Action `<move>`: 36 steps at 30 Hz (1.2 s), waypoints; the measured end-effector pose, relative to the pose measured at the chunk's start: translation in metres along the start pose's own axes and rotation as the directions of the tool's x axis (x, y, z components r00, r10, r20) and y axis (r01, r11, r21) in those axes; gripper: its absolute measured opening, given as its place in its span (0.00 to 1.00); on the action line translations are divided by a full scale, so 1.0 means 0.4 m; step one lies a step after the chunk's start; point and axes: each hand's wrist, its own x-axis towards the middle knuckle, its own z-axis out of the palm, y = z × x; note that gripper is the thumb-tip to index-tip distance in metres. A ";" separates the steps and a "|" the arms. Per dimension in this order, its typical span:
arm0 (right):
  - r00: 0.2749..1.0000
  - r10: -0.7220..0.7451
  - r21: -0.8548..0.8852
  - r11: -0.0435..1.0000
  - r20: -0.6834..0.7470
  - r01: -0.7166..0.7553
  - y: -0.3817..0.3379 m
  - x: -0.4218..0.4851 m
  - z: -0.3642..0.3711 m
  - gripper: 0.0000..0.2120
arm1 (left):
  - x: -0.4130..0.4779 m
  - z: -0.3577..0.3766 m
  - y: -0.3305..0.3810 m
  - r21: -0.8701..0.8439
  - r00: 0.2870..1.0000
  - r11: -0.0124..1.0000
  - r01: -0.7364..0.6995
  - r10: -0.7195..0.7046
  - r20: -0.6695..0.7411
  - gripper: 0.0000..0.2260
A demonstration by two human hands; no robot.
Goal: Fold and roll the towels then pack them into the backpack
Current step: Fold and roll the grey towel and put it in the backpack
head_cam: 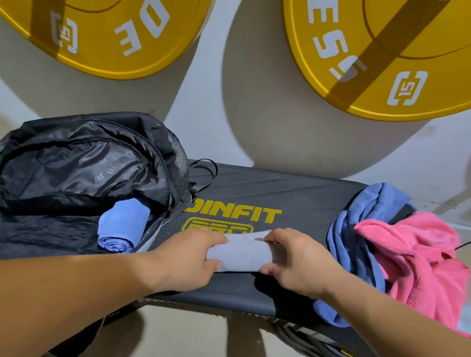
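Note:
A rolled light grey towel [242, 252] lies across the middle of the black bench [281, 195]. My left hand [188, 256] grips its left end and my right hand [298, 262] grips its right end, thumbs under the roll. On the bench's left end lies an open black backpack [74, 164], and a rolled blue towel [123, 223] sits in its opening. At the right end a loose blue towel [353, 248] and a crumpled pink towel [420, 259] are piled together.
Two big yellow weight plates [102, 0] [405, 51] hang on the white wall behind the bench. Black cable loops [324, 349] lie under the bench's right front corner. Beige floor runs along the front.

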 end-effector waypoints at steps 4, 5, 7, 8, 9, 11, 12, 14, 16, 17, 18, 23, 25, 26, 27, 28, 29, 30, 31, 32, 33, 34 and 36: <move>0.976 0.142 0.318 0.929 0.165 -0.189 0.014 0.018 -0.041 0.16 | -0.002 -0.011 -0.009 -0.257 0.989 0.957 0.136 -0.116 0.092 0.06; 0.974 0.165 0.346 0.914 0.154 -0.210 0.017 0.018 -0.040 0.15 | -0.004 -0.011 -0.010 -0.274 0.987 0.950 0.151 -0.128 0.100 0.03; 0.969 0.229 0.365 0.897 0.098 -0.249 0.017 0.014 -0.028 0.17 | -0.004 -0.012 -0.008 -0.288 0.985 0.943 0.164 -0.141 0.099 0.02; 0.962 0.262 0.368 0.890 0.072 -0.270 0.014 0.011 -0.021 0.18 | -0.002 -0.011 -0.007 -0.291 0.984 0.941 0.173 -0.150 0.099 0.03; 0.956 0.287 0.376 0.881 0.056 -0.286 0.010 0.010 -0.015 0.19 | 0.001 -0.010 -0.005 -0.295 0.982 0.938 0.183 -0.160 0.099 0.03; 0.954 0.293 0.393 0.872 0.059 -0.292 0.001 0.009 -0.008 0.18 | 0.005 -0.004 -0.003 -0.308 0.976 0.927 0.212 -0.185 0.117 0.03; 0.957 0.279 0.395 0.873 0.079 -0.287 -0.001 0.009 -0.008 0.17 | 0.005 0.000 -0.003 -0.317 0.973 0.921 0.224 -0.191 0.132 0.03; 0.959 0.249 0.382 0.880 0.133 -0.281 -0.006 0.008 -0.015 0.14 | 0.005 0.004 -0.001 -0.340 0.969 0.911 0.236 -0.193 0.156 0.04; 0.953 0.230 0.359 0.888 0.196 -0.288 -0.005 0.008 -0.028 0.11 | 0.003 0.002 0.004 -0.358 0.965 0.901 0.244 -0.190 0.178 0.06; 0.948 0.220 0.349 0.891 0.229 -0.291 -0.004 0.009 -0.034 0.11 | 0.002 0.000 0.006 -0.359 0.965 0.901 0.244 -0.187 0.186 0.07; 0.944 0.208 0.339 0.896 0.255 -0.289 -0.003 0.009 -0.039 0.12 | 0.000 -0.003 0.008 -0.355 0.965 0.903 0.242 -0.184 0.189 0.08; 0.951 0.139 0.268 0.939 0.278 -0.215 -0.020 0.001 -0.055 0.24 | -0.004 -0.008 0.014 -0.360 0.965 0.900 0.247 -0.196 0.172 0.10; 0.937 0.118 0.245 0.947 0.330 -0.206 -0.027 -0.006 -0.064 0.22 | -0.004 -0.002 0.017 -0.359 0.963 0.900 0.248 -0.187 0.196 0.11; 0.927 0.107 0.245 0.948 0.361 -0.205 -0.028 -0.010 -0.067 0.20 | -0.006 0.002 0.020 -0.354 0.962 0.904 0.242 -0.176 0.209 0.11; 0.922 0.094 0.252 0.947 0.377 -0.199 -0.029 -0.013 -0.069 0.18 | -0.010 0.005 0.025 -0.348 0.964 0.910 0.226 -0.158 0.214 0.11; 0.922 0.084 0.264 0.945 0.378 -0.194 -0.029 -0.015 -0.068 0.17 | -0.014 0.007 0.029 -0.344 0.968 0.916 0.206 -0.139 0.209 0.11; 0.925 0.080 0.281 0.940 0.370 -0.194 -0.029 -0.015 -0.067 0.18 | -0.017 0.007 0.034 -0.342 0.972 0.921 0.189 -0.125 0.200 0.11; 0.929 0.078 0.301 0.933 0.363 -0.196 -0.029 -0.016 -0.067 0.19 | -0.021 0.005 0.039 -0.345 0.974 0.921 0.181 -0.120 0.191 0.12; 0.931 0.076 0.318 0.927 0.357 -0.198 -0.030 -0.015 -0.068 0.19 | -0.024 0.002 0.041 -0.345 0.975 0.920 0.183 -0.124 0.186 0.12; 0.932 0.072 0.334 0.922 0.355 -0.198 -0.032 -0.014 -0.068 0.19 | -0.026 -0.005 0.042 -0.342 0.974 0.920 0.190 -0.132 0.186 0.12; 0.933 0.064 0.348 0.917 0.355 -0.196 -0.035 -0.013 -0.068 0.19 | -0.030 -0.016 0.041 -0.336 0.973 0.921 0.197 -0.141 0.184 0.13; 0.934 0.054 0.364 0.912 0.352 -0.190 -0.041 -0.010 -0.067 0.18 | -0.034 -0.030 0.039 -0.333 0.973 0.921 0.201 -0.148 0.176 0.13; 0.939 0.029 0.409 0.895 0.344 -0.178 -0.059 -0.003 -0.064 0.17 | -0.046 -0.066 0.029 -0.339 0.977 0.919 0.201 -0.160 0.144 0.13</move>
